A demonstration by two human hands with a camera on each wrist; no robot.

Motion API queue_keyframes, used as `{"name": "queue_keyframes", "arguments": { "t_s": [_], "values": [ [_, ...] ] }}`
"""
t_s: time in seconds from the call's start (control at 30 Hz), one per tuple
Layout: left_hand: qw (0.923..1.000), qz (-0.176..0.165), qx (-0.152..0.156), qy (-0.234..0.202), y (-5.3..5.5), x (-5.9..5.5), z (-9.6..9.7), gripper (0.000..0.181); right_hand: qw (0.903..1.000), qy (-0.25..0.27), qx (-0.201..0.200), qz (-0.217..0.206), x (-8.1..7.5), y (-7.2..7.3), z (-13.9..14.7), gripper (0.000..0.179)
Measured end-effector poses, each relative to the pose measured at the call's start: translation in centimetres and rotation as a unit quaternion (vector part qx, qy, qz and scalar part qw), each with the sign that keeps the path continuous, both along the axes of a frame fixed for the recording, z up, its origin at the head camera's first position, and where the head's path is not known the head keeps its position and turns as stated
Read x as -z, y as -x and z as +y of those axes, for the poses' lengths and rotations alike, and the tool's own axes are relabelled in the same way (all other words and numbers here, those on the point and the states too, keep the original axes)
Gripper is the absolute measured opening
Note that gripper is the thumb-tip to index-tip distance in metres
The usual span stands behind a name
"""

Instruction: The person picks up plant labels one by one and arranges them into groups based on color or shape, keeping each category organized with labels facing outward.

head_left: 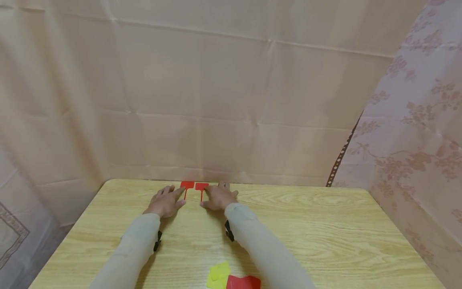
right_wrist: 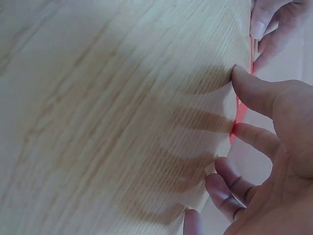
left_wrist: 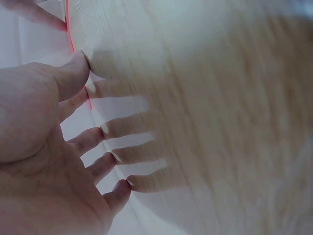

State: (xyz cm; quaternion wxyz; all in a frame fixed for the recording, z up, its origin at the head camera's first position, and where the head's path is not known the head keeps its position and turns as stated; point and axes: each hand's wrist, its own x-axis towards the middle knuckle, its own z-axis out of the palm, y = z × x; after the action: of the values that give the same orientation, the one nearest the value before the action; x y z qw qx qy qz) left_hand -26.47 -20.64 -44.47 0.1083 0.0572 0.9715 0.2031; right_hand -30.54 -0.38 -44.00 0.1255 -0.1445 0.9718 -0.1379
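Note:
Two flat red tags lie side by side at the far edge of the table, each with a thin strip running toward me: a left tag (head_left: 187, 184) and a right tag (head_left: 201, 186). My left hand (head_left: 167, 202) rests on the tabletop with its fingers spread, the index fingertip at the left tag. On the other side, my right hand (head_left: 218, 196) touches the right tag with its index finger, and its thumb lies beside the strip. In the right wrist view, a red tag (right_wrist: 239, 113) shows under the right index fingertip (right_wrist: 236, 128).
Yellow flat pieces (head_left: 218, 274) and red flat pieces (head_left: 244, 282) lie at the near side of the wooden table (head_left: 325, 228), between my forearms. A beige cloth (head_left: 216, 100) hangs right behind the far edge. Patterned cloth (head_left: 415, 160) hangs at the right.

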Motion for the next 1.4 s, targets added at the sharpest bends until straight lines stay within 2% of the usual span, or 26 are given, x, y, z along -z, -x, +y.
{"name": "queue_keyframes", "arguments": {
  "t_s": [0.47, 1.4],
  "values": [
    [1.0000, 0.005, 0.005, 0.000, -0.05, -0.22, 0.21, 0.056, 0.9995, 0.004, 0.019, -0.024, 0.15, 0.54, -0.13, 0.064],
    [1.0000, 0.002, 0.007, -0.006, 0.16, -0.03, -0.03, 0.056, 0.9993, 0.032, 0.012, -0.016, 0.31, 0.13, 0.07, 0.065]
  ]
}}
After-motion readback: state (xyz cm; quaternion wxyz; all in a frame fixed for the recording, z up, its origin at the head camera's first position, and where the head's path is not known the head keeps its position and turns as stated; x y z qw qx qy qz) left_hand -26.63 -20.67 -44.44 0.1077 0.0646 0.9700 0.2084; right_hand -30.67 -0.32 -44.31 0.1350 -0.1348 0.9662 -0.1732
